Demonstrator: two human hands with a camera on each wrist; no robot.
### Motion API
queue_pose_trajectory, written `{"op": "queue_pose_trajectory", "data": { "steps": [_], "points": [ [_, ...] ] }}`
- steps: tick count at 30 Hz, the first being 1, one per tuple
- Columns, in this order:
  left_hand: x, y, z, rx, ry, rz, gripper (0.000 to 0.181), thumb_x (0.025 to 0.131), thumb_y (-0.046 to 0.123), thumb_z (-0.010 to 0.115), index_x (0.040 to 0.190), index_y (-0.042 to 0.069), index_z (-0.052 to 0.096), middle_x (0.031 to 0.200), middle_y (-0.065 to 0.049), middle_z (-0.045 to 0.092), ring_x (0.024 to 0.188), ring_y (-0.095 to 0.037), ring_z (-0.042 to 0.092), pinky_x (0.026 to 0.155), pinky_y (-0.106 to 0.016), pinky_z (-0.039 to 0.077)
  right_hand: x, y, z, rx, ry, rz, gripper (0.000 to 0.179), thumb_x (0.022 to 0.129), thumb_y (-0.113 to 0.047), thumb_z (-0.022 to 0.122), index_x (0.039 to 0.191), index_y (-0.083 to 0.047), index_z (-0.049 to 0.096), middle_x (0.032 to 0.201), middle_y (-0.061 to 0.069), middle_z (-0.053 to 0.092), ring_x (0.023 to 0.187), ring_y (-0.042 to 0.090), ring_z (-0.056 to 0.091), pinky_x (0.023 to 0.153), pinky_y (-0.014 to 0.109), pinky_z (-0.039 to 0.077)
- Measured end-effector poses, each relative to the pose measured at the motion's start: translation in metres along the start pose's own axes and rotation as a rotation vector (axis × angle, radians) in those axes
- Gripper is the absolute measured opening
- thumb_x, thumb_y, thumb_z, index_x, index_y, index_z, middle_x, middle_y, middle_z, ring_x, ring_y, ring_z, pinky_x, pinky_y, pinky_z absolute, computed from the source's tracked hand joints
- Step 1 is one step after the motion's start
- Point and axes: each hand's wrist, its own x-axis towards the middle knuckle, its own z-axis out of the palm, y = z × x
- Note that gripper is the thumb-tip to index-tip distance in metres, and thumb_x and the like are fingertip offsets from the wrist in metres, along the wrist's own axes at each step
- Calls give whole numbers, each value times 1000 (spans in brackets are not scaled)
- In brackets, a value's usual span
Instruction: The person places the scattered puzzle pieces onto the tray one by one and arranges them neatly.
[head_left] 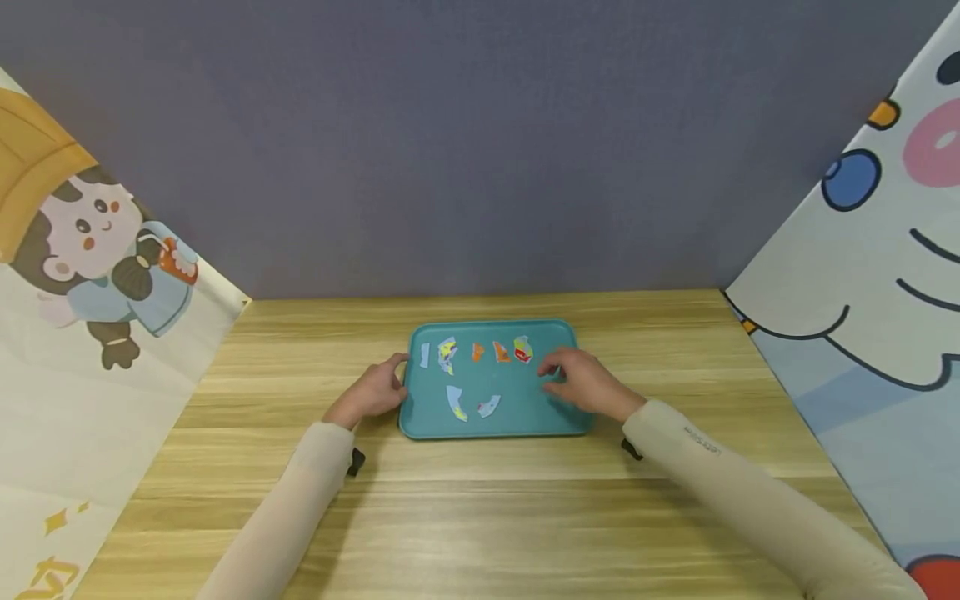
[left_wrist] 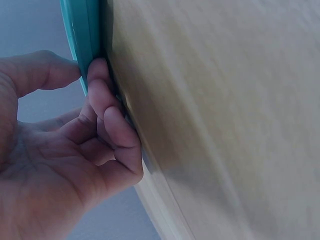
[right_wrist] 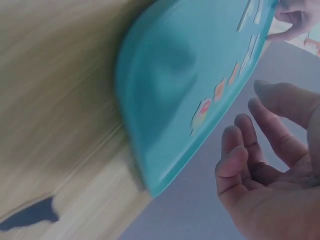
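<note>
A teal tray [head_left: 517,417] lies on the wooden table with several small, flat, irregular printed pieces on it. The top row has a pale blue piece [head_left: 425,355], a yellow-and-purple piece [head_left: 447,354], two orange pieces and a red-and-yellow piece [head_left: 523,350]. Below them lie a curved pale blue piece [head_left: 456,403] and a smaller curved piece [head_left: 489,407]. My left hand [head_left: 378,387] grips the tray's left rim, thumb on one side and fingertips on the other in the left wrist view. Over the tray's right part, my right hand [head_left: 581,382] hovers with loosely bent fingers, holding nothing.
The wooden table [head_left: 480,517] extends around the tray. A grey panel [head_left: 480,150] stands behind it, with cartoon-printed panels at the left [head_left: 97,333] and right [head_left: 862,275]. Dark wrist devices show below both wrists.
</note>
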Motion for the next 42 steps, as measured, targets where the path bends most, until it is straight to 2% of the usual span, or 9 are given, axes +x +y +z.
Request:
{"op": "queue_pose_trajectory", "data": {
  "steps": [8,13,19,27,32,38,42],
  "points": [
    [1,-2,1,0,4,-8,67,83,9,59,144,3,31,84,-8,61,71,-19,57,64,-35,48,-11,14,-6,-5,5,-8,18,81,-7,73,99,-3,68,96,8,62,84,27,58,72,36,47],
    [1,-1,2,-9,5,-2,67,83,9,59,144,3,31,84,-8,60,71,-20,57,64,-34,48,-25,27,-18,-8,8,63,21,83,-9,72,103,-2,67,97,10,61,84,26,57,72,36,47],
    [1,0,1,-8,2,-11,66,83,7,59,144,3,31,84,-8,60,71,-20,56,64,-34,48,-49,51,-34,-62,20,132,23,84,-9,70,104,0,65,94,11,59,84,27,57,71,40,47],
    [0,0,0,-11,4,-6,67,84,7,59,144,2,31,82,-8,60,69,-19,57,63,-34,48,-75,72,-37,-136,-81,224,42,76,-19,79,109,2,62,96,12,56,90,31,55,81,48,44],
    [1,-2,1,-14,4,-8,67,84,8,59,144,3,31,83,-8,60,69,-19,56,63,-34,48,-81,76,-35,-125,-103,258,41,77,-15,77,109,4,61,97,13,56,90,32,55,83,50,44],
    [2,-4,3,-12,9,-3,67,84,8,59,144,4,31,82,-7,60,69,-19,57,63,-34,48,-82,78,-31,-68,-83,292,31,79,-11,75,104,1,62,92,10,56,85,26,55,77,45,45],
    [2,-4,3,-10,10,1,66,84,8,59,144,3,31,81,-7,60,69,-19,57,62,-33,48,-79,78,-27,-54,-53,277,27,79,-10,75,101,0,62,87,7,56,79,21,53,72,42,45]
  ]
}}
